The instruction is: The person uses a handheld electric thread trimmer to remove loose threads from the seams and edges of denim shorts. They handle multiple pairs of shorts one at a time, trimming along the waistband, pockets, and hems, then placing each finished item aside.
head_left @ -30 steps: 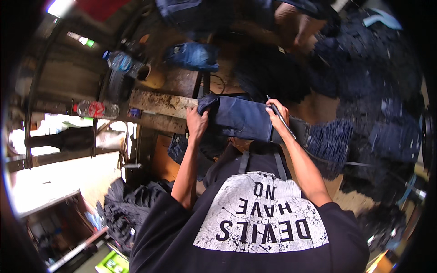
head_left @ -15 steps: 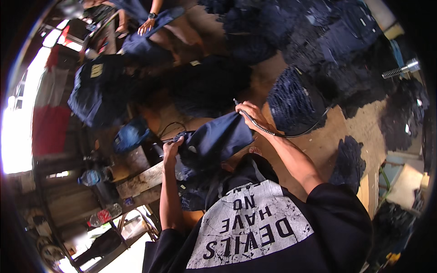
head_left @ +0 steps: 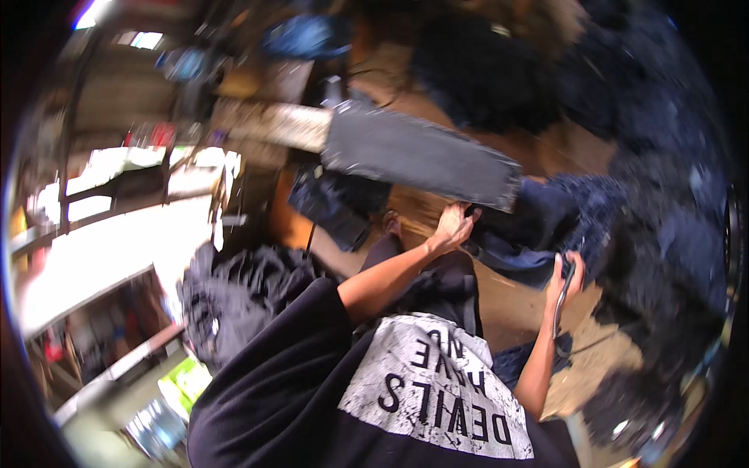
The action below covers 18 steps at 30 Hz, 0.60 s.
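Observation:
Dark blue cloth (head_left: 519,264), perhaps a garment, hangs between my two hands. My left hand (head_left: 455,228) is closed on its near left edge, right below the end of a long dark padded board (head_left: 417,152). At the cloth's right side, my right hand (head_left: 568,274) is closed around a slim tool on a thin black hose (head_left: 560,308). The hose runs down along my right forearm. Whether this hand also pinches the cloth, I cannot tell. Motion blur softens the fingers and fabric.
Piles of dark garments (head_left: 659,226) cover the right side. A dark cloth heap (head_left: 242,292) sits at my left, with a clear plastic container (head_left: 156,427) below it. A pale wooden beam (head_left: 269,125) meets the board. More dark cloth (head_left: 484,74) lies beyond the board.
My view has swung left. The padded board now shows in front of me. My hands, still on the cloth and hose tool, have shifted rightward in view, to the board's right end.

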Each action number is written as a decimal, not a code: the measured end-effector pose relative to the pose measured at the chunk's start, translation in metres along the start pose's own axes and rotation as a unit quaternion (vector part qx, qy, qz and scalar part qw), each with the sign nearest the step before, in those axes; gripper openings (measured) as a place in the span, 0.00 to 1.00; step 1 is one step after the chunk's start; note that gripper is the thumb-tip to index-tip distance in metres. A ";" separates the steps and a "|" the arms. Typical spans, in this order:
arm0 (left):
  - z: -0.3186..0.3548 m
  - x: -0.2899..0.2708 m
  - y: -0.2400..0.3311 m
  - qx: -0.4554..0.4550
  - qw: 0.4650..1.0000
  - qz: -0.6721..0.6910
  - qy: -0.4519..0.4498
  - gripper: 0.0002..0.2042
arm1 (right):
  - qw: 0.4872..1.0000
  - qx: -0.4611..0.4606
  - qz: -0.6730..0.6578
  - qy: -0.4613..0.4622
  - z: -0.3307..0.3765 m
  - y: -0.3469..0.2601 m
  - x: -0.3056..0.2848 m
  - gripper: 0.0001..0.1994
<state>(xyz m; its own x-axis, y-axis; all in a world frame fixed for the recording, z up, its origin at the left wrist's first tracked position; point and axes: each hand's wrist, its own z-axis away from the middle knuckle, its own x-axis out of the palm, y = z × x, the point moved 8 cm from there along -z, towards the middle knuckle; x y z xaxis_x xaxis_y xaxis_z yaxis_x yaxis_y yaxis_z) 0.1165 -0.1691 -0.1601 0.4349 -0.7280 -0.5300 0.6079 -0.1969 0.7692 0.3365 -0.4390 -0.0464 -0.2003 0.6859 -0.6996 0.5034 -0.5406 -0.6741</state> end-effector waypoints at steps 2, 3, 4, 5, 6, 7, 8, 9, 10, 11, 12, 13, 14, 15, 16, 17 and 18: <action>0.022 -0.053 -0.038 0.035 0.999 -0.011 0.006 0.22 | 0.999 0.002 -0.029 -0.030 0.025 -0.023 0.026 0.13; 0.044 -0.077 -0.051 0.074 0.996 -0.044 0.021 0.22 | 0.997 0.020 -0.055 -0.047 0.041 -0.033 0.039 0.13; 0.067 -0.095 -0.067 0.075 0.995 -0.042 0.055 0.17 | 0.991 0.042 -0.110 -0.070 0.054 -0.041 0.057 0.13; 0.093 -0.108 -0.082 0.092 0.993 -0.041 0.067 0.13 | 0.988 0.036 -0.120 -0.094 0.065 -0.054 0.072 0.13; 0.115 -0.111 -0.103 0.062 0.996 -0.055 0.034 0.12 | 0.987 0.028 -0.104 -0.121 0.073 -0.067 0.083 0.13; 0.136 -0.115 -0.122 0.071 0.995 -0.073 0.019 0.11 | 0.986 0.021 -0.093 -0.138 0.082 -0.080 0.095 0.13; 0.156 -0.121 -0.136 0.100 0.989 -0.104 0.037 0.08 | 0.979 0.039 -0.147 -0.138 0.086 -0.091 0.104 0.12; 0.173 -0.120 -0.155 0.096 0.976 -0.194 0.016 0.13 | 0.978 0.058 -0.148 -0.139 0.088 -0.099 0.105 0.12; 0.188 -0.137 -0.169 0.133 0.970 -0.184 0.082 0.15 | 0.980 0.038 -0.138 -0.136 0.087 -0.115 0.105 0.12; 0.202 -0.146 -0.191 0.119 0.973 -0.178 0.091 0.17 | 0.984 0.034 -0.116 -0.133 0.086 -0.127 0.101 0.12; 0.216 -0.163 -0.208 0.119 0.970 -0.162 0.139 0.17 | 0.985 0.032 -0.113 -0.128 0.086 -0.139 0.096 0.12; 0.226 -0.181 -0.231 0.096 0.972 -0.150 0.152 0.17 | 0.987 -0.014 -0.094 -0.127 0.087 -0.158 0.092 0.12; 0.230 -0.196 -0.256 0.054 0.978 -0.157 0.127 0.19 | 0.987 -0.028 -0.074 -0.138 0.088 -0.172 0.091 0.12; 0.234 -0.221 -0.275 0.044 0.976 -0.149 0.151 0.12 | 0.988 -0.041 -0.052 -0.139 0.093 -0.186 0.088 0.12; 0.242 -0.251 -0.290 0.047 0.967 -0.134 0.210 0.08 | 0.989 -0.031 -0.040 -0.135 0.096 -0.197 0.087 0.12; 0.242 -0.278 -0.309 0.037 0.966 -0.126 0.224 0.09 | 0.989 -0.040 -0.042 -0.137 0.103 -0.210 0.087 0.11; 0.244 -0.302 -0.325 0.028 0.963 -0.116 0.243 0.10 | 0.989 -0.049 -0.042 -0.136 0.109 -0.222 0.088 0.11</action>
<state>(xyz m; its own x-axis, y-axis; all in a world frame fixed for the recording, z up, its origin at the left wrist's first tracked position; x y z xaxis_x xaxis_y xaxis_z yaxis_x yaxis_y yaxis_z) -0.3746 -0.0451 -0.1633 0.5599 -0.2686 -0.7838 0.6949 -0.3630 0.6207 0.1156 -0.3119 0.0158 -0.4570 0.5621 -0.6894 0.5516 -0.4290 -0.7154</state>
